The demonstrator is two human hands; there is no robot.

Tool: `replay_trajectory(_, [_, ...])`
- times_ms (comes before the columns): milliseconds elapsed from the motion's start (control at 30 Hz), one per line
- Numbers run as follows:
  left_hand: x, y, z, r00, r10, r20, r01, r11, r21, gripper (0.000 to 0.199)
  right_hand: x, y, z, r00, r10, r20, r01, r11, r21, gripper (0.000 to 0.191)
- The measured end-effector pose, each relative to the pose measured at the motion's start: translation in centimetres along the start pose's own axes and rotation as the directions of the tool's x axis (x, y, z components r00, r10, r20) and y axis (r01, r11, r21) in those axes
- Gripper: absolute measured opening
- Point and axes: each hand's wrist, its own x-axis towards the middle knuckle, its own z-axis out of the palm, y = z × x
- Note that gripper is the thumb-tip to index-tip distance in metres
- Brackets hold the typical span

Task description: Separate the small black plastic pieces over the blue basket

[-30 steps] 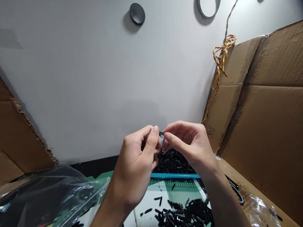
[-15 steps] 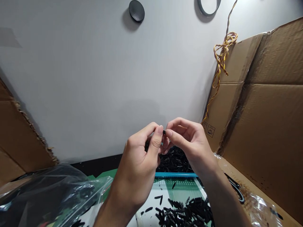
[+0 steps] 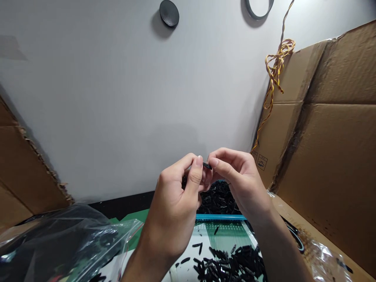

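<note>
where the left hand [image 3: 176,199] pinches, a slim black piece [image 3: 207,166] protrudes.

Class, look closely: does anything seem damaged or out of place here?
Two things: the left cardboard panel has a torn, ragged edge, so it looks damaged; and a few black pieces lie apart from the loose pile, as if scattered.

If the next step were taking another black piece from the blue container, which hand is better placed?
Probably the right hand: the heap in the blue container shows just below its thumb, while the left hand pinches a small black piece. Whether the right also grips it is unclear.
</note>
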Motion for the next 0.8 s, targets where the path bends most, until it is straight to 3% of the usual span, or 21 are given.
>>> replay_trajectory(333, [-0.1, 0.3, 0.0, 1.0, -0.008, -0.02, 0.008, 1.0, -0.02, 0.05, -0.2, -0.1, -0.4, 0.999, -0.009, 0.038, 0.01, 1.0, -0.016, 0.011])
replay_trajectory(500, [0.5, -0.1, -0.9, 0.994, -0.106, 0.032, 0.11, 0.984, -0.138, 0.045, 0.3, 0.3, -1.0, 1.0, 0.015, -0.016, -0.018, 0.982, -0.188, 0.017])
replay_trajectory(567, [0.8, -0.2, -1.3, 0.988, -0.151, 0.04, 0.156, 0.957, -0.245, 0.04, 0.8, 1.1, -1.7, 0.997, -0.026, -0.071, -0.006, 0.913, -0.408, 0.017])
replay_trajectory(633, [1.1, -0.1, -1.6, 0.974, -0.214, 0.078, 0.228, 0.911, -0.343, 0.036, 1.1, 2.1, -2.5, 0.993, -0.085, -0.077, 0.014, 0.752, -0.659, 0.016])
replay_trajectory(700, [1.2, 0.0, -1.8, 0.956, -0.268, 0.119, 0.293, 0.864, -0.41, 0.034, 1.3, 2.7, -3.0, 0.993, -0.102, -0.056, 0.027, 0.667, -0.744, 0.01])
replay_trajectory(800, [1.2, -0.1, -1.9, 0.944, -0.295, 0.144, 0.328, 0.842, -0.428, 0.034, 1.0, 2.3, -2.7, 0.993, -0.117, -0.015, 0.068, 0.674, -0.735, 0.012])
